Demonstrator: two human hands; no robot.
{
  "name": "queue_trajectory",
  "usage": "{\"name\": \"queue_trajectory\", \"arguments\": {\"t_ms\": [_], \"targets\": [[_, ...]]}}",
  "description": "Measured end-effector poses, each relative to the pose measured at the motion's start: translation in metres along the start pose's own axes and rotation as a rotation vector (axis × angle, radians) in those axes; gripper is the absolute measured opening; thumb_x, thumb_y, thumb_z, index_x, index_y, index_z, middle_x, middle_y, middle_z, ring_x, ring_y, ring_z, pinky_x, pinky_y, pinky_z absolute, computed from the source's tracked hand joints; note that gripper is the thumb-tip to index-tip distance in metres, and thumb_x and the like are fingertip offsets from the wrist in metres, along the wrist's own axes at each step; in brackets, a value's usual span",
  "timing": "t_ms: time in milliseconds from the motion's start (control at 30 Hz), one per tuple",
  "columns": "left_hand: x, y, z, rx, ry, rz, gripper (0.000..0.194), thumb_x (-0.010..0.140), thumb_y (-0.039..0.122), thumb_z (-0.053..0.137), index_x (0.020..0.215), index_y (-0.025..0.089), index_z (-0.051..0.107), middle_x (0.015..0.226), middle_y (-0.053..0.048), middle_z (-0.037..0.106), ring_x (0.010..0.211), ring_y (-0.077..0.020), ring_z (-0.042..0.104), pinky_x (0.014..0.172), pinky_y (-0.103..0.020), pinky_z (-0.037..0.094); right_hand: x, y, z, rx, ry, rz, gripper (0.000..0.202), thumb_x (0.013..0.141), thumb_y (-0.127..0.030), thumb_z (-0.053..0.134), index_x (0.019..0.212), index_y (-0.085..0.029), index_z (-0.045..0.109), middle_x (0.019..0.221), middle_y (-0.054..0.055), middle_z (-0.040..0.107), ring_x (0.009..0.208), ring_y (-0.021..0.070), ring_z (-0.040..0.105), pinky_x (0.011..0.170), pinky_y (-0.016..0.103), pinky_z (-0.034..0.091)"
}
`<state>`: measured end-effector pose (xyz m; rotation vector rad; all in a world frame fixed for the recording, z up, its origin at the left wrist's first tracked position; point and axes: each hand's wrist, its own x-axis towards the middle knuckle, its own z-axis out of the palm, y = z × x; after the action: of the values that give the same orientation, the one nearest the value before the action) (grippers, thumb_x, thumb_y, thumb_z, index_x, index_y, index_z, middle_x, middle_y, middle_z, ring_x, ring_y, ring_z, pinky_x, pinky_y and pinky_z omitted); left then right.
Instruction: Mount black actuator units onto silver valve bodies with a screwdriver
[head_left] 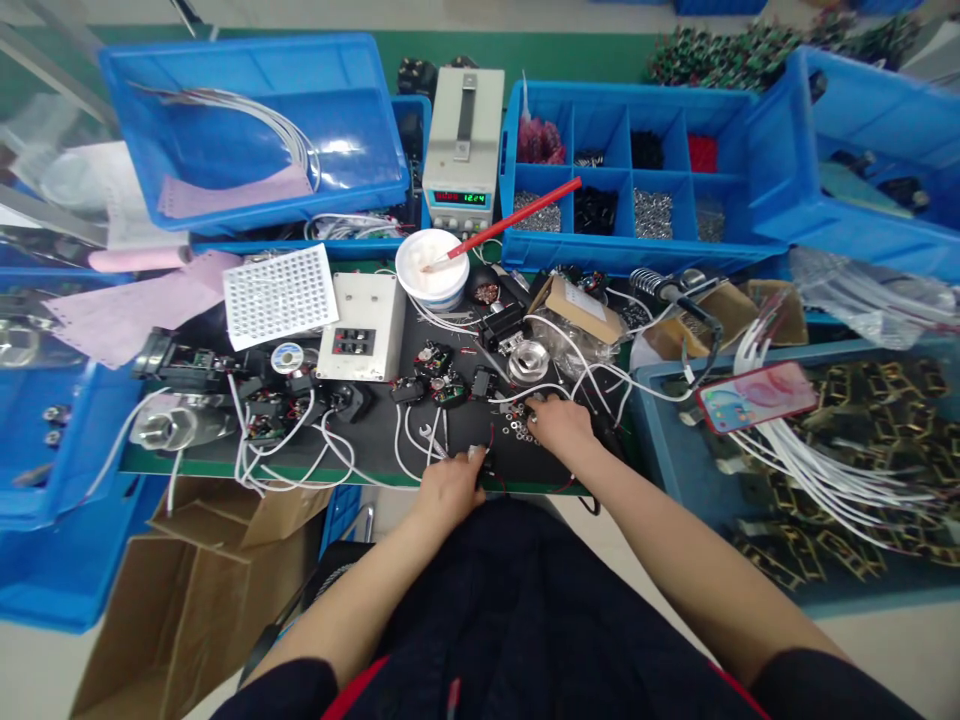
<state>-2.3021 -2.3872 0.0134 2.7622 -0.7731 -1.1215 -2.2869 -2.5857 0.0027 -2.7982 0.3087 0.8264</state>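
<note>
At the bench's front edge my left hand (pixel 450 484) is closed, fingers pressed together by a small dark part with a thin red wire; what it grips is too small to tell. My right hand (pixel 561 428) is over the mat, its fingertips pinched at a scatter of small metal nuts or washers (pixel 516 424); anything between them is hidden. Between and beyond the hands lie black wired assemblies with circuit boards (pixel 448 392) and white cables. A small wrench (pixel 432 440) lies left of the nuts. Behind them sits a round metal housing (pixel 528 362).
A white tub (pixel 432 268) with a red brush (pixel 517 220) stands mid-bench before a power supply (pixel 463 140). A switch box (pixel 361 326) is to the left. A compartment bin (pixel 630 245), soldering iron (pixel 679 295) and phone (pixel 757 396) on a crate of metal parts are right.
</note>
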Motion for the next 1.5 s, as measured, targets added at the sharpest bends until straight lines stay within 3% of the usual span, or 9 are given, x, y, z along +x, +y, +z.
{"name": "queue_trajectory", "arguments": {"t_ms": [267, 467, 633, 833, 1000, 1133, 1200, 1400, 1500], "targets": [[0.033, 0.046, -0.004, 0.186, -0.134, 0.021, 0.022, 0.086, 0.024, 0.051, 0.102, 0.011, 0.056, 0.096, -0.007, 0.062, 0.086, -0.0171, 0.06, 0.073, -0.035, 0.052, 0.008, 0.008, -0.004, 0.46, -0.008, 0.08, 0.032, 0.071, -0.024, 0.058, 0.103, -0.02, 0.063, 0.104, 0.016, 0.057, 0.106, 0.0403, 0.046, 0.088, 0.057, 0.03], [0.027, 0.026, -0.014, 0.257, -0.125, 0.073, 0.03, 0.086, 0.031, 0.05, 0.11, 0.013, 0.052, 0.095, -0.007, 0.062, 0.083, -0.0176, 0.061, 0.074, -0.037, 0.051, -0.023, 0.036, -0.002, 1.292, -0.128, 0.047, 0.037, 0.077, -0.041, 0.053, 0.11, -0.026, 0.057, 0.091, 0.004, 0.062, 0.093, 0.0238, 0.056, 0.083, 0.042, 0.044], [0.021, 0.004, -0.017, 0.309, -0.093, 0.119, 0.034, 0.086, 0.029, 0.047, 0.118, 0.017, 0.048, 0.09, -0.008, 0.065, 0.083, -0.0236, 0.063, 0.069, -0.041, 0.05, -0.062, 0.043, 0.041, 1.945, -0.287, 0.19, 0.032, 0.08, -0.039, 0.05, 0.108, -0.023, 0.051, 0.077, 0.001, 0.062, 0.074, 0.0171, 0.061, 0.07, 0.037, 0.051], [0.033, 0.007, -0.01, 0.275, -0.137, 0.208, 0.034, 0.085, 0.02, 0.044, 0.119, 0.015, 0.047, 0.09, -0.011, 0.067, 0.082, -0.0237, 0.064, 0.071, -0.039, 0.048, -0.093, 0.009, 0.098, 2.39, -0.34, 0.397, 0.023, 0.081, -0.034, 0.055, 0.102, -0.025, 0.053, 0.089, 0.001, 0.066, 0.085, 0.0186, 0.063, 0.062, 0.03, 0.052], [0.04, -0.017, -0.034, 0.102, -0.155, 0.279, 0.043, 0.079, 0.036, 0.052, 0.12, 0.024, 0.046, 0.091, -0.008, 0.067, 0.085, -0.0243, 0.062, 0.072, -0.034, 0.046, -0.103, -0.025, 0.11, 2.62, -0.264, 0.37, 0.024, 0.085, -0.037, 0.046, 0.106, -0.026, 0.054, 0.119, 0.001, 0.056, 0.11, 0.0184, 0.051, 0.071, 0.028, 0.05], [0.002, -0.019, -0.069, -0.137, -0.184, 0.445, 0.041, 0.09, 0.037, 0.031, 0.127, 0.021, 0.032, 0.092, -0.002, 0.064, 0.077, -0.0128, 0.06, 0.065, -0.021, 0.045, -0.111, -0.047, 0.099, 2.751, -0.164, 0.212, 0.028, 0.087, -0.043, 0.04, 0.108, -0.029, 0.054, 0.125, 0.0, 0.052, 0.113, 0.0197, 0.048, 0.082, 0.037, 0.047], [-0.027, -0.005, -0.084, -0.389, -0.21, 0.596, 0.041, 0.085, 0.038, 0.042, 0.122, 0.02, 0.04, 0.092, -0.002, 0.063, 0.075, -0.014, 0.059, 0.065, -0.022, 0.045, -0.12, -0.059, 0.087, 2.782, -0.133, 0.105, 0.034, 0.086, -0.049, 0.039, 0.109, -0.028, 0.052, 0.12, 0.002, 0.055, 0.111, 0.0225, 0.05, 0.087, 0.044, 0.043], [-0.074, 0.049, -0.085, 0.114, -0.183, 0.777, 0.035, 0.08, 0.04, 0.046, 0.112, 0.029, 0.05, 0.083, -0.004, 0.068, 0.072, -0.0265, 0.063, 0.059, -0.033, 0.045, -0.164, -0.078, 0.06, 2.617, 0.011, -0.173, 0.05, 0.082, -0.058, 0.043, 0.112, -0.02, 0.054, 0.116, 0.01, 0.056, 0.11, 0.0264, 0.049, 0.099, 0.042, 0.03], [-0.075, 0.068, -0.074, 0.204, -0.225, 0.84, 0.038, 0.082, 0.046, 0.04, 0.111, 0.025, 0.051, 0.082, -0.007, 0.068, 0.069, -0.0277, 0.063, 0.057, -0.036, 0.047, -0.187, -0.075, 0.072, 2.617, 0.093, -0.093, 0.053, 0.08, -0.061, 0.043, 0.112, -0.021, 0.055, 0.109, 0.009, 0.059, 0.105, 0.0261, 0.053, 0.097, 0.04, 0.032]]}}
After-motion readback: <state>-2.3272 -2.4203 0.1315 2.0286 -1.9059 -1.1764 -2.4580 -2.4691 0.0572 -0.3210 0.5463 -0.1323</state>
